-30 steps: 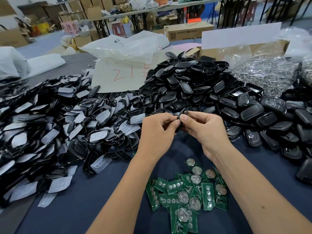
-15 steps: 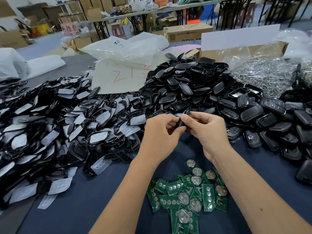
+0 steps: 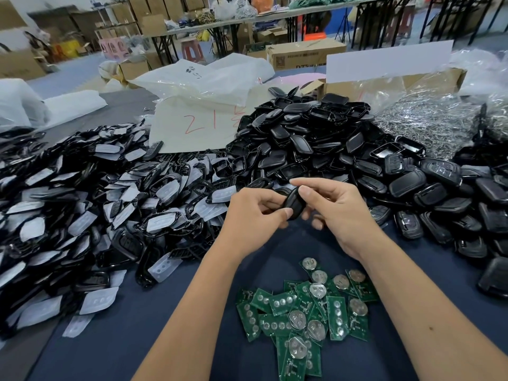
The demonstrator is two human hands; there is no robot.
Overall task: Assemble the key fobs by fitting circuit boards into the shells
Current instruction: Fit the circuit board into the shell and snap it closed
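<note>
From the head view, the chief risk is a slip: the black key fob shell point(image 3: 293, 202) is held in the air between both hands above the middle of the counter point(image 3: 170, 320), and a glossy, rounded piece pinched only at its edges could squirt out and drop into the heaps behind, where it would be lost among look-alikes. The left hand point(image 3: 251, 220) has its grip narrow, thumb and forefinger pinching the shell's near end; the right hand point(image 3: 339, 213) pinches its far edge with fingertips point(image 3: 303, 191) curled over the top. A second risk, in my judgement, is a half-seated board: if the halves are squeezed while the board sits crooked, the clips could close unevenly or crack (whether a board is already inside cannot be told, since the shell shows only its dark outer side). The shell looks smooth, oval and tilted on edge. The green circuit boards point(image 3: 305, 317) lie in a loose overlapping pile near the counter's front edge, between the forearms. Shell frames with pale button pads point(image 3: 90, 215) are heaped toward the left edge, and black shells point(image 3: 308, 141) are heaped toward the back and right.
</note>
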